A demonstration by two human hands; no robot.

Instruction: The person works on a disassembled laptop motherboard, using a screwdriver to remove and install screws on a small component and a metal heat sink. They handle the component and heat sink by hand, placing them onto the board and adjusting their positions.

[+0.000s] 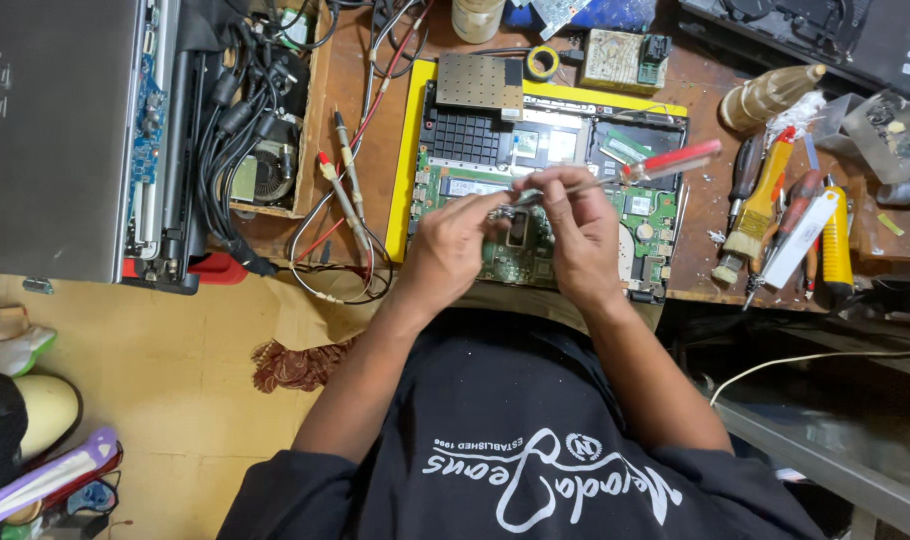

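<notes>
Over the opened green laptop motherboard [550,215], the right hand [580,235] closed its grip on the red-handled clear screwdriver [665,162], and the left hand [455,245] pinched its metal tip, so the next move probably needed careful aiming at a small screw.

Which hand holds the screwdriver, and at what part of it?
The right hand holds the red-handled screwdriver by its metal shaft, handle sticking out free. The left hand pinches at the tip; what it holds cannot be told.

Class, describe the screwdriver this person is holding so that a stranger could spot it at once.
Find the opened laptop with the green circuit board on the wooden bench. Above it, the right hand holds a screwdriver; its translucent red handle, raised off the bench, sets it apart from the tools lying at right.
</notes>
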